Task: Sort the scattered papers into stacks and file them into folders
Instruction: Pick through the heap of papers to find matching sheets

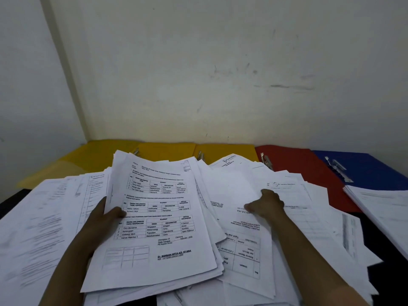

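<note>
White wall behind dark tabletop point(388, 257) | my left hand point(103, 217) grips a sheaf of printed tables point(154, 228), thumb on top, near front edge | scattered papers point(293, 217) cover the middle, my right hand point(268, 205) curled, pinching one | yellow folders point(167, 150), red folder point(309, 164), blue folder point(366, 166) along back edge | small stack point(384, 206) at right edge.

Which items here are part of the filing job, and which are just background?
Job:
- left hand gripping the sheaf of table forms
- right hand on the loose papers
- yellow folders, red folder, blue folder
- side stack

Background:
- wall
- dark tabletop
</note>
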